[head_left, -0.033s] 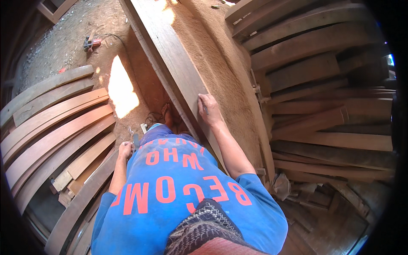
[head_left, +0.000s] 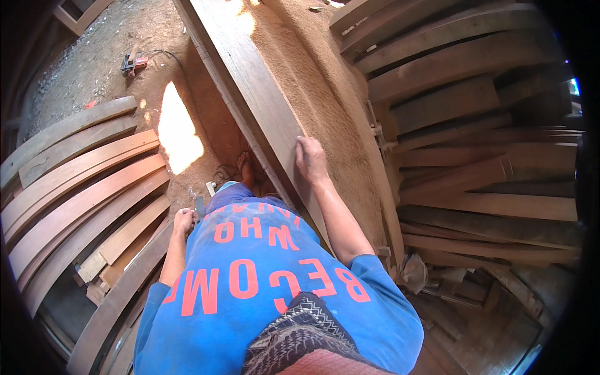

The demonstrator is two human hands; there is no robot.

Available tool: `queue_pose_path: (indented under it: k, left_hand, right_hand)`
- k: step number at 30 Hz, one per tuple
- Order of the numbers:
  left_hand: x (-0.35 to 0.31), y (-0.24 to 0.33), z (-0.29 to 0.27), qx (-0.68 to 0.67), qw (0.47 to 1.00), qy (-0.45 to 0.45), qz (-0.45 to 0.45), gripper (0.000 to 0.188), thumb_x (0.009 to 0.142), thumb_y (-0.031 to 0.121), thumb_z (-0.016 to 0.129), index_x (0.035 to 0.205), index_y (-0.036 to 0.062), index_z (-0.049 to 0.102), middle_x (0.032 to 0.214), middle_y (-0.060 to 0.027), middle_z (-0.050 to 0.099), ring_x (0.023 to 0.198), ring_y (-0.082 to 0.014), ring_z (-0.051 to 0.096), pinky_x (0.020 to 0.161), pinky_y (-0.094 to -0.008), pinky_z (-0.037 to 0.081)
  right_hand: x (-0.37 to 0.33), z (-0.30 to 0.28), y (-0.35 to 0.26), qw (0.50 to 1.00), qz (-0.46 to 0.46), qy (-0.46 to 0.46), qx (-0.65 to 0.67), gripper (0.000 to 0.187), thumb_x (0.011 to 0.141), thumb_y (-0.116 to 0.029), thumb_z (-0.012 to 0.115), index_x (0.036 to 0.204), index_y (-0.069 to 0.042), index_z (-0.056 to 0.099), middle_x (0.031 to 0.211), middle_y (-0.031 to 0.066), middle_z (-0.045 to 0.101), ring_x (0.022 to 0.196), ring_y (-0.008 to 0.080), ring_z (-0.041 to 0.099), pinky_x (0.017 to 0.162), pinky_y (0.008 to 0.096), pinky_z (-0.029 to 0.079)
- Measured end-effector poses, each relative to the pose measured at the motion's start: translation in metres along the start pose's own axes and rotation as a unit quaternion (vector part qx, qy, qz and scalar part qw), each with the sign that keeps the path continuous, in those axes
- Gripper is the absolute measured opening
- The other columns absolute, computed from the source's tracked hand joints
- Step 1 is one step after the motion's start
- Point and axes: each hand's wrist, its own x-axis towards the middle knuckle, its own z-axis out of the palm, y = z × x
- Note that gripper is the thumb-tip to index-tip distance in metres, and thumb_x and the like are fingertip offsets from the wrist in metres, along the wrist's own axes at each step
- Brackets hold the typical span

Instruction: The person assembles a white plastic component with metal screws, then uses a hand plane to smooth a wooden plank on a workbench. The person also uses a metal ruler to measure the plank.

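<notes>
A long wooden plank (head_left: 265, 100) runs from the far top down past my right side. My right hand (head_left: 311, 160) rests on the plank near its right edge, with fingers closed. A thin dark stick like a pencil shows in this hand in the earlier frame; now the fingers mostly hide it. Low at my left side, my left hand (head_left: 184, 220) is closed beside my hip. Next to it shows a dark, flat, blade-like piece (head_left: 200, 205); whether the hand grips it is unclear.
Curved boards (head_left: 81, 169) are stacked at the left. More stacked timber (head_left: 462, 69) fills the right side. Brown sawdust (head_left: 312, 75) lies beyond the plank. A red power tool (head_left: 136, 64) with a cord lies on the ground, and my bare foot (head_left: 244, 167) stands beside the plank.
My right hand has shifted slightly to the right and turned, so the thin dark stick no longer shows clearly. My left hand has stayed in place.
</notes>
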Motion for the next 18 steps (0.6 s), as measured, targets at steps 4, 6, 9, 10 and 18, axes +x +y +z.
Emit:
queue_pose_path:
  k: [4, 6, 9, 10, 18]
  left_hand:
    - [0.003, 0.009, -0.002, 0.015, 1.000, 0.010, 0.012, 0.028, 0.100, 0.021, 0.065, 0.120, 0.0020, 0.062, 0.087, -0.0050, 0.069, 0.071, -0.0144, 0.065, 0.059, -0.0284, 0.050]
    - [0.000, 0.017, -0.003, 0.008, 1.000, 0.021, 0.020, 0.031, 0.100, 0.023, 0.065, 0.123, 0.0021, 0.061, 0.091, -0.0051, 0.069, 0.074, -0.0144, 0.065, 0.060, -0.0276, 0.051]
    - [-0.007, 0.039, -0.003, 0.002, 1.000, 0.009, 0.014, 0.037, 0.101, 0.024, 0.064, 0.130, 0.0026, 0.059, 0.099, -0.0058, 0.068, 0.081, -0.0142, 0.066, 0.062, -0.0262, 0.051]
    - [-0.009, 0.046, -0.001, 0.003, 0.999, 0.006, 0.037, 0.037, 0.101, 0.024, 0.064, 0.131, 0.0028, 0.059, 0.099, -0.0055, 0.068, 0.081, -0.0141, 0.066, 0.063, -0.0261, 0.051]
    - [-0.002, 0.057, 0.012, 0.204, 0.974, 0.037, 0.092, 0.036, 0.102, 0.031, 0.064, 0.123, 0.0019, 0.068, 0.105, -0.0095, 0.074, 0.091, -0.0180, 0.070, 0.079, -0.0332, 0.056]
  right_hand:
    - [0.002, -0.006, 0.027, 0.992, 0.092, 0.015, 0.091, 0.016, 0.095, -0.010, 0.068, 0.105, 0.001, 0.073, 0.095, 0.0172, 0.075, 0.088, 0.0293, 0.074, 0.081, 0.0393, 0.057]
    - [0.011, -0.003, 0.049, 0.949, 0.276, 0.040, 0.148, 0.021, 0.098, -0.017, 0.067, 0.106, 0.001, 0.074, 0.093, 0.0112, 0.076, 0.086, 0.0206, 0.071, 0.080, 0.0359, 0.056]
    - [0.016, 0.003, 0.082, 0.889, 0.370, -0.035, 0.266, 0.024, 0.101, -0.025, 0.066, 0.094, -0.004, 0.073, 0.080, 0.0027, 0.069, 0.070, 0.0126, 0.062, 0.066, 0.0313, 0.051]
    - [0.016, 0.006, 0.091, 0.873, 0.377, -0.063, 0.302, 0.025, 0.102, -0.026, 0.065, 0.091, -0.005, 0.072, 0.078, 0.0016, 0.068, 0.067, 0.0117, 0.060, 0.063, 0.0304, 0.049]
    - [0.021, -0.069, 0.078, 0.809, 0.446, -0.062, 0.378, 0.034, 0.106, -0.037, 0.061, 0.088, -0.010, 0.070, 0.072, -0.0012, 0.063, 0.064, 0.0100, 0.056, 0.059, 0.0284, 0.045]
